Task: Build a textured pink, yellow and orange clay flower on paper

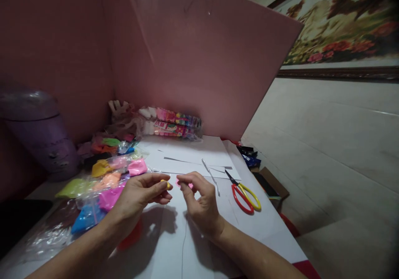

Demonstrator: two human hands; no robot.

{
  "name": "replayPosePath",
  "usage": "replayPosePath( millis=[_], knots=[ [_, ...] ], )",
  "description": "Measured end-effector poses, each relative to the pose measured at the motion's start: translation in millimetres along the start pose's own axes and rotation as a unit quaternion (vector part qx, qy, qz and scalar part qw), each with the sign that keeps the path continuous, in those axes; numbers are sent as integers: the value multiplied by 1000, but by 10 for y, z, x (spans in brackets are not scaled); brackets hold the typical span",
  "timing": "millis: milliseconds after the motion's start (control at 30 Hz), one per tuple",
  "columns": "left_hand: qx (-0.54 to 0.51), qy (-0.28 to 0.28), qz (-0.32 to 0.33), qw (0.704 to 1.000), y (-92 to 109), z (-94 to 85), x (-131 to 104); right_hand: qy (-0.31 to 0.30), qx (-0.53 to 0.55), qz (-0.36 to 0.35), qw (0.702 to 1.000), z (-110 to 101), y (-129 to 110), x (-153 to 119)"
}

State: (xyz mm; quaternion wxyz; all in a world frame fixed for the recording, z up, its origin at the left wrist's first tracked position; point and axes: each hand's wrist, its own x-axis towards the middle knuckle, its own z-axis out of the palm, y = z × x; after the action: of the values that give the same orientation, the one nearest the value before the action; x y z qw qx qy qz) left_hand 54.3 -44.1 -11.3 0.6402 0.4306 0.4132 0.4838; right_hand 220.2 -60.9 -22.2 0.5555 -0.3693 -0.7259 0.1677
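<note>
Yellow piece (pixel 167 185): small, in L hand (pixel 141 193), over desk (pixel 274 229).
L fingers: thumb & index closed on yellow piece, others loosely bent.
R hand (pixel 202 202): nr L hand, thumb & index tips almost together; can't tell if they've hold of anything.
Pink piece (pixel 190 185): right behind R fingers, part hidden; held or on desk, can't tell.
Scissors (pixel 239 184): red/yellow handles, on desk, R of R hand.
Silvery tool (pixel 213 177): thin, btwn R hand & scissors.
Coloured packets (pixel 107 181): clear plastic, L side of desk.
</note>
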Motion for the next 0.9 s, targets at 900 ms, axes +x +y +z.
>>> replayPosePath(
  millis=[900],
  knots=[
    [251, -54, 80, 963, 8, 54, -60, -81, -83, -94, 989, 47, 92, -28]
  ],
)
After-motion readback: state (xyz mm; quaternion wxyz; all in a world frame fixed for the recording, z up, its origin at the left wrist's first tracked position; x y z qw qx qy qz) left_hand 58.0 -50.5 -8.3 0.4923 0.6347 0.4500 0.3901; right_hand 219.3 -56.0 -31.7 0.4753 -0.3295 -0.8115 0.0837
